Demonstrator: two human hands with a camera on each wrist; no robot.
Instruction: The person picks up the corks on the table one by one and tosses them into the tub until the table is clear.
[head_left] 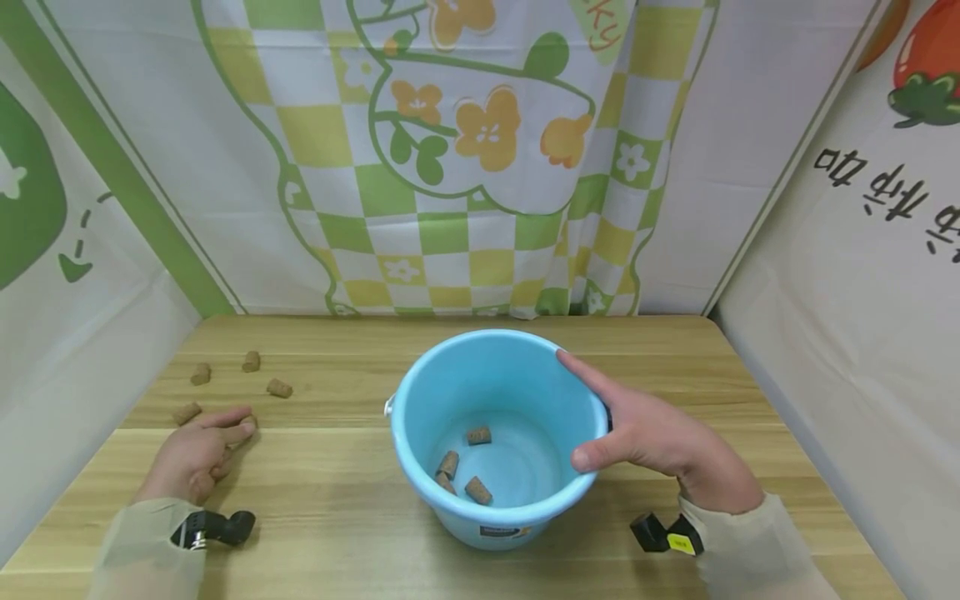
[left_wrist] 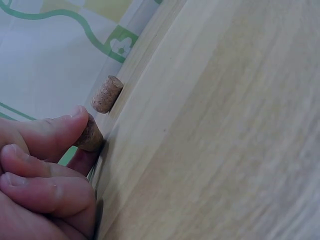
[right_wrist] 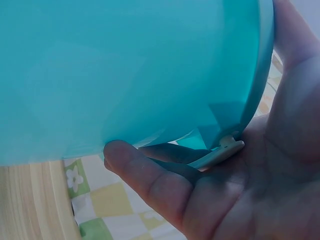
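Left hand (head_left: 197,454) pinches one cork (left_wrist: 89,135), right hand (head_left: 648,425) holds the blue bucket (head_left: 498,340)

With the curtain (head_left: 491,233) at twelve o'clock, printed sheets hang at nine and three around the wooden desk (head_left: 330,492). The bucket stands mid-desk; its near wall partly hides one of the corks inside.

Nine corks show. Four lie in the bucket, mostly towards seven and eight o'clock. Four loose corks (head_left: 251,361) rest on the desk between nine and ten o'clock from the bucket, one just beyond the left hand's knuckles. The ninth is at the left fingertips, at nine o'clock from the bucket.

The left grip is closed on that cork, low at the desk, other fingers curled. The right grip clasps the bucket's three o'clock side, thumb over the rim near four, a finger along it between one and two.
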